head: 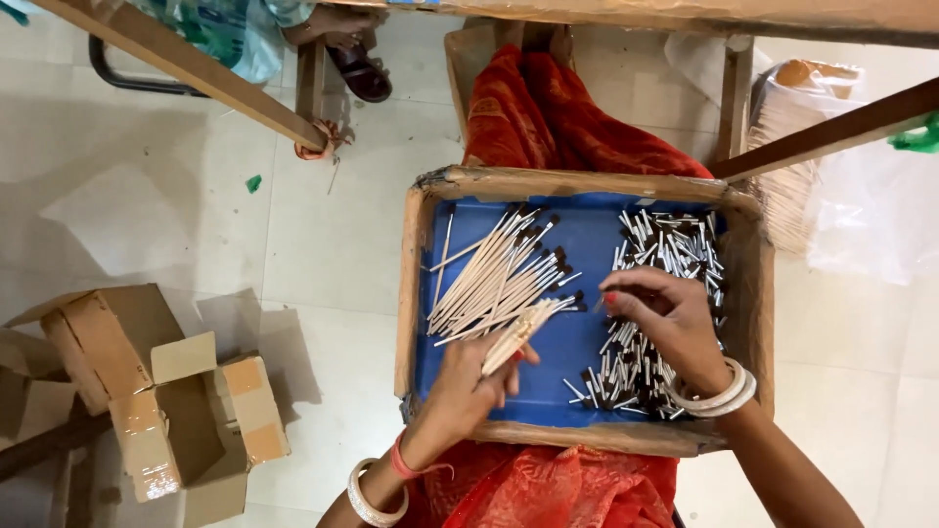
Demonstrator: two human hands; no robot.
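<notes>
Partly hidden by her own fingers, the left hand (468,376) clasps a bundle of thin pale sticks (515,335) over the blue-lined cardboard tray (411,293), while the right hand (665,318) pinches among small metal-capped pieces (655,293) heaped at the tray's right wall.

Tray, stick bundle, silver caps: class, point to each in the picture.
tray (583,184): head view, far wooden rim.
stick bundle (511,341): head view, middle, in left hand.
silver caps (675,246): head view, far pile.

Blue tray (587,244) (pale sticks (494,279))
</notes>
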